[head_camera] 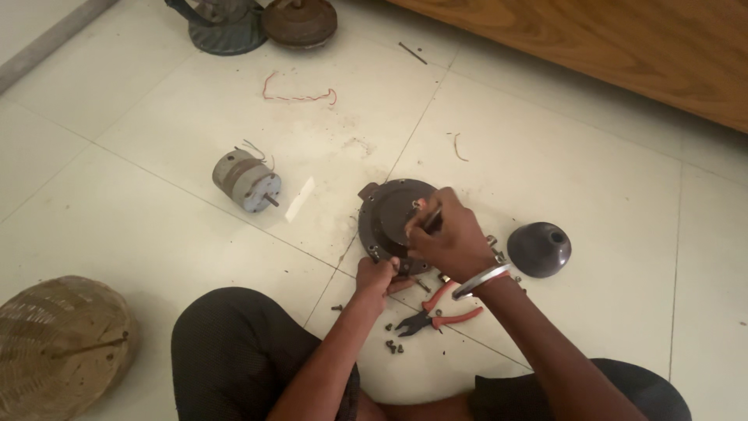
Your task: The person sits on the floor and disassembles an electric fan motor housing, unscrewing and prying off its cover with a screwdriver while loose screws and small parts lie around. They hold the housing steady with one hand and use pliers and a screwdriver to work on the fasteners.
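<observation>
Dark round motor housing (387, 217), tilted on edge on tiled floor (545, 171)

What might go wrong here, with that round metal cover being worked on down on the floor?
1. The thin tool in the right hand may slip toward the left hand, which steadies the round cover close below.
2. The loose screws lying by the pliers could easily roll away or get lost.

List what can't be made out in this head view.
- Tool in right hand: mostly covered by the fingers.
- Near rim of round cover: behind both hands.
- What left hand grips: hidden by its fist.
- Screws: too small to tell type.
- Basket: cut by the edge.
</observation>
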The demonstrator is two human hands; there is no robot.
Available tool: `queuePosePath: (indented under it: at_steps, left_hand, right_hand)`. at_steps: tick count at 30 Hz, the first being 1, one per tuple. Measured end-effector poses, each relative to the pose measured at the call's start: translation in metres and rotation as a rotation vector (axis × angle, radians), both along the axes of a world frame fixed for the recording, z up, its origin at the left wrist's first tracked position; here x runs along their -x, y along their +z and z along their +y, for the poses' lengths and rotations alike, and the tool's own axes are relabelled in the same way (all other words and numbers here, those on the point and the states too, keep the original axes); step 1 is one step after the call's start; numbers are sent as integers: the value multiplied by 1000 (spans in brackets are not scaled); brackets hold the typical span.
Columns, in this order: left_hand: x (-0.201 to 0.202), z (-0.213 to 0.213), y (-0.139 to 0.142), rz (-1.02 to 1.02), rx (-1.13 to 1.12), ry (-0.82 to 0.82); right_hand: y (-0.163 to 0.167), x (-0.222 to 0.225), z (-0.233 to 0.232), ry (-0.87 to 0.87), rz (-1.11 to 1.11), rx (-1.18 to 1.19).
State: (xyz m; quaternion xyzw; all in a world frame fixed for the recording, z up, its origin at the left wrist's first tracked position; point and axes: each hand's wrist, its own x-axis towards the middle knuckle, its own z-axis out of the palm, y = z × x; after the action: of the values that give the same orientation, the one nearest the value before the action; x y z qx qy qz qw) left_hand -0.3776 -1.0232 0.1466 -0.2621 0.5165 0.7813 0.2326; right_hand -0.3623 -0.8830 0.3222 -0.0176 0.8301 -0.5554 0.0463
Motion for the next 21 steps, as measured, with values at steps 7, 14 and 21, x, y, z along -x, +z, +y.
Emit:
queuePosePath:
  at_steps: [7,14,21]
  left_hand:
    - [-1,4,2,-5,-7,5]
    - [-2,2,4,-28,-14,-5]
    - [-2,4,7,-62,-2,-4]
  right_hand:
    - [5,-1,7,-199,-32,152]
    - [3,-1,3,-317,64,236]
    - [4,-3,-6,-379,114,241]
